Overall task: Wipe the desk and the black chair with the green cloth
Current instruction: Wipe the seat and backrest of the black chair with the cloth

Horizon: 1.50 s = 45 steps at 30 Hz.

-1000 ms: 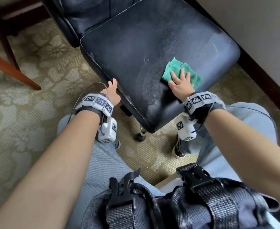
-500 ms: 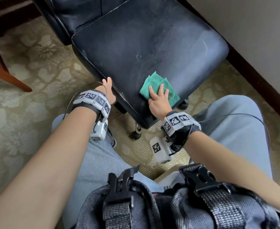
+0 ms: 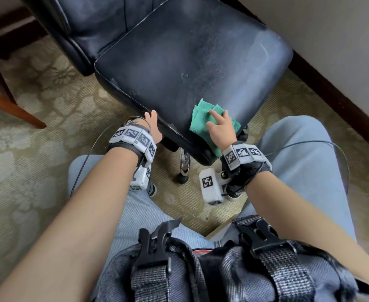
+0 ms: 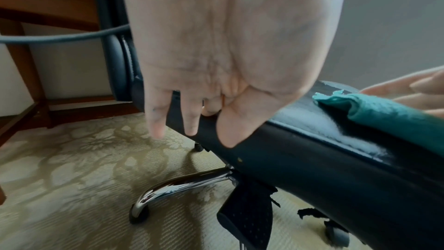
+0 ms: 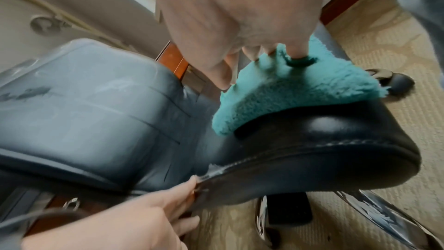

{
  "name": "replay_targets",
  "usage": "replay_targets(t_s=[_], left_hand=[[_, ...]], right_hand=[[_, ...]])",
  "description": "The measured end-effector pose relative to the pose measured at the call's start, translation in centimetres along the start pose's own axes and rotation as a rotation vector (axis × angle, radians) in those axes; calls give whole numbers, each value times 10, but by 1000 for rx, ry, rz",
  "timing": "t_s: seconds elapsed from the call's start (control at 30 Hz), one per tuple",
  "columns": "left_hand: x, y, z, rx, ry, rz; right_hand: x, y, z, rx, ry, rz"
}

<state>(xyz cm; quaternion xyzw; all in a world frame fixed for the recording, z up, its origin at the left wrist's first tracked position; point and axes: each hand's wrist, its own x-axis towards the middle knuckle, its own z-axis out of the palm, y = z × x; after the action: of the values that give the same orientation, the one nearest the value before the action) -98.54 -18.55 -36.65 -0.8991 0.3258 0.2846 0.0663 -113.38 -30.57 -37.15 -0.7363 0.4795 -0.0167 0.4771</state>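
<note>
Since the earlier head frames we have dragged the folded green terry cloth (image 3: 203,120) from the far right of the seat back toward the front edge nearest us, while our left hand has stayed on the seat's front-left rim. We judge this to mean one wiping pass across the black leather office chair (image 3: 179,62) is ending at the rim; much of the cushion still looks dusty and grey, so more passes seem needed, and no desk wiping shows here.

From the head view, our right hand (image 3: 220,127) lies on top of the cloth with fingers straight and spread, pressing it flat onto the seat's front right corner; the cloth's near edge droops over the rim. Our left hand (image 3: 154,127) is at the front-left edge, well apart from the cloth.

From the left wrist view, our left hand (image 4: 216,64) has its thumb lying along the top edge of the seat and its fingers pointing down the side, bracing rather than clamping. The green cloth (image 4: 384,113) sits to the right, with right fingertips (image 4: 423,85) on it.

From the right wrist view, though blurred, our right hand (image 5: 240,16) presses fingertips into the cloth (image 5: 295,90), denting the pile. Our left hand (image 5: 134,221) touches the seat edge below.
</note>
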Motion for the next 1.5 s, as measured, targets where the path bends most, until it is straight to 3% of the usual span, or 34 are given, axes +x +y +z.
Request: replay_targets(t_s=[0.2,0.37,0.53,0.73,0.87,0.93,1.1,1.2,1.3,1.4,1.5], left_hand=[[-8,22,-2,61,-41,39],[-12,37,5,182,-111,95],[-9,46,7,238,-162,88],[-7,54,17,185,-140,48],[-8,54,13,168,-122,53],[-8,55,12,107,-105,71],[-9,52,9,72,-123,77],[-12,53,10,52,-132,80],[-11,54,11,37,-131,74],[-12,55,7,40,-143,60],[-13,51,3,38,-148,60]], right_hand=[[2,13,-9,-50,56,87],[-1,16,-5,44,236,135],[-1,22,2,52,345,115],[3,45,-8,116,374,54],[2,66,-21,241,356,42],[0,74,-28,320,372,114],[6,91,-44,586,551,328],[8,85,-51,657,660,302],[5,58,-40,601,558,139],[-2,42,-12,228,332,59],[-8,43,-3,123,332,23]])
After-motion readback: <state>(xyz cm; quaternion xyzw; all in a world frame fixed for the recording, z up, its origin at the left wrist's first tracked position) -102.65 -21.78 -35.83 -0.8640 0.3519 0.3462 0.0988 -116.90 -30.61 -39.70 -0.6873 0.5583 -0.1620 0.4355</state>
